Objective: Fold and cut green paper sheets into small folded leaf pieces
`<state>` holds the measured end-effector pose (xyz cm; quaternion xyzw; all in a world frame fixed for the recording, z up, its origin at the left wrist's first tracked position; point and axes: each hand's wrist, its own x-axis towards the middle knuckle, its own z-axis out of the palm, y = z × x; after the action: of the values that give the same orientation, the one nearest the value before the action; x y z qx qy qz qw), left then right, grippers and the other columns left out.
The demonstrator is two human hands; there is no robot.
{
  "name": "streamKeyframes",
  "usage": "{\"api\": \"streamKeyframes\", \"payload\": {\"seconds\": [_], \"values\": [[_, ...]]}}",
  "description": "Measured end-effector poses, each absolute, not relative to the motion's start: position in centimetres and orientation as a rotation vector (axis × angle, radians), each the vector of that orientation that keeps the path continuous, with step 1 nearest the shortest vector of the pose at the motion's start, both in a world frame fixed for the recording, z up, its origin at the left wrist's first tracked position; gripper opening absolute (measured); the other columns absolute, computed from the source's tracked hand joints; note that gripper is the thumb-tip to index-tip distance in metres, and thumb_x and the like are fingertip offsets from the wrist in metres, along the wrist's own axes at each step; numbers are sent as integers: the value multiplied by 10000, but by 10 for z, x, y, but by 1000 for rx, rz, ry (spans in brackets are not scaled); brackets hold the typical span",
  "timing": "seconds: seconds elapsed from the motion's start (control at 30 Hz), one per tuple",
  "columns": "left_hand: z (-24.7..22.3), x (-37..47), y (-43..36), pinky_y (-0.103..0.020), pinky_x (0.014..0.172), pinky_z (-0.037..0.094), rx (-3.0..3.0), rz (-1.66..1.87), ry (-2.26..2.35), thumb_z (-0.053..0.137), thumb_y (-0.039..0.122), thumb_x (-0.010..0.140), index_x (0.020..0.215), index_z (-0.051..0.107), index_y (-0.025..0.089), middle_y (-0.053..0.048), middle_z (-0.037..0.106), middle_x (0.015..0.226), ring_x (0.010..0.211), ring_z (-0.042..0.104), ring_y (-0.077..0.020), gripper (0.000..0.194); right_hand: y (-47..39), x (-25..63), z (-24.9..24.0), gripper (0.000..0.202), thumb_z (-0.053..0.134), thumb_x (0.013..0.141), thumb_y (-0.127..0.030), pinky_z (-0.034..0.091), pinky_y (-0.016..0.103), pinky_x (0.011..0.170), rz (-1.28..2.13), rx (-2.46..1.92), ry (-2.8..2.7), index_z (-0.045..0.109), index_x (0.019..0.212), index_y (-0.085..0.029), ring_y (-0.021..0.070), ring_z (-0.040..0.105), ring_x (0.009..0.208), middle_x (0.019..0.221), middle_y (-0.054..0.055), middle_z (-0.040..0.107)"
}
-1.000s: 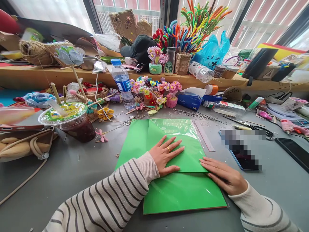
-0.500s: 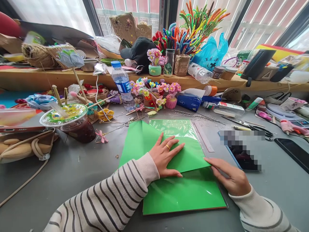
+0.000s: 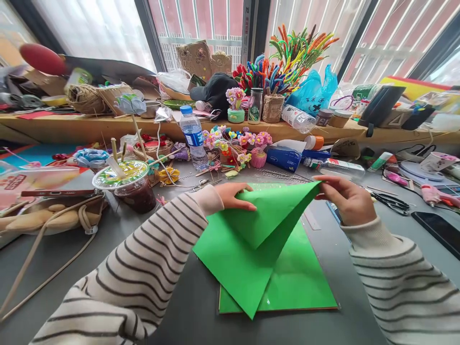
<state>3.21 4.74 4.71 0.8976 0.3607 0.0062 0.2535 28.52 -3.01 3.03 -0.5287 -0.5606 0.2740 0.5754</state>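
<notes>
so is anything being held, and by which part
The green sheet: the right grip pinches its raised right corner; the left grip touches its upper left edge.

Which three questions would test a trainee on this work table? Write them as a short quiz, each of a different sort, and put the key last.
1. Short answer: which hand pinches the green sheet at its raised, pointed corner?
2. True or false: the blue-capped bottle is standing up.
3. Multiple choice: which is farthest right in the view?
(A) the drink cup
(B) the black phone
(C) the dark cap

Key: 1. the right hand; 2. true; 3. B
</notes>
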Motion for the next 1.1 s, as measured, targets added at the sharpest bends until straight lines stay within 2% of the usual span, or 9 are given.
{"api": "streamKeyframes", "payload": {"seconds": [0.1,0.23,0.3,0.37,0.43,0.6,0.77,0.93,1.1], "values": [[45,32,56,-228,627,391,2293,9,919,458,550,619,896,513,148,-24,573,821,751,530,-176,491,-8,274,30,302,586,608,-398,508,243,545,902,-1207,-1104,537,837,-206,115,568,598,693,-14,588],[34,37,46,-229,590,383,2164,80,1035,487,513,609,812,539,134,-31,586,774,719,533,-185,433,2,253,22,495,364,626,-631,466,218,441,1213,-1333,-832,528,699,-170,100,539,491,613,15,570],[29,37,34,-235,604,381,2104,127,1117,516,492,589,852,537,131,-42,585,806,743,527,-196,447,0,243,18,467,448,587,-610,436,206,417,1268,-1441,-954,543,698,-167,104,535,505,634,17,576],[24,34,20,-240,609,381,2018,156,1174,540,493,560,904,525,138,-46,584,835,756,523,-203,495,-3,234,14,391,578,538,-515,398,187,403,1219,-1523,-1159,561,710,-164,102,526,520,643,7,578],[21,27,9,-238,592,381,1920,140,1180,552,514,533,927,515,146,-43,584,817,736,525,-200,540,-5,228,9,354,622,521,-455,365,184,394,1185,-1526,-1294,568,695,-151,95,507,501,610,0,572],[19,10,7,-217,538,370,1761,20,1085,575,516,506,821,544,136,-19,551,731,655,503,-156,494,-10,216,-7,352,620,525,-434,371,221,433,1347,-1406,-1367,576,698,-131,117,509,500,570,8,576],[8,24,19,-182,597,381,1354,351,1010,590,445,547,893,535,156,-13,542,847,763,491,-119,455,-18,208,-12,312,610,548,-420,331,198,405,1520,-1361,-1410,552,636,-126,79,454,442,509,-23,518],[-12,53,23,-207,633,395,1088,558,767,626,362,564,867,557,141,-22,578,774,685,527,-106,381,-21,208,-17,315,533,630,-432,268,180,385,1582,-1305,-1544,535,636,-117,47,374,411,473,-49,433],[-24,62,22,-227,631,417,973,686,751,677,271,519,833,571,134,-17,607,690,621,548,-109,359,-20,209,-23,337,499,651,-445,199,187,377,1476,-1307,-1636,461,524,-134,36,278,392,428,-74,311]]}}
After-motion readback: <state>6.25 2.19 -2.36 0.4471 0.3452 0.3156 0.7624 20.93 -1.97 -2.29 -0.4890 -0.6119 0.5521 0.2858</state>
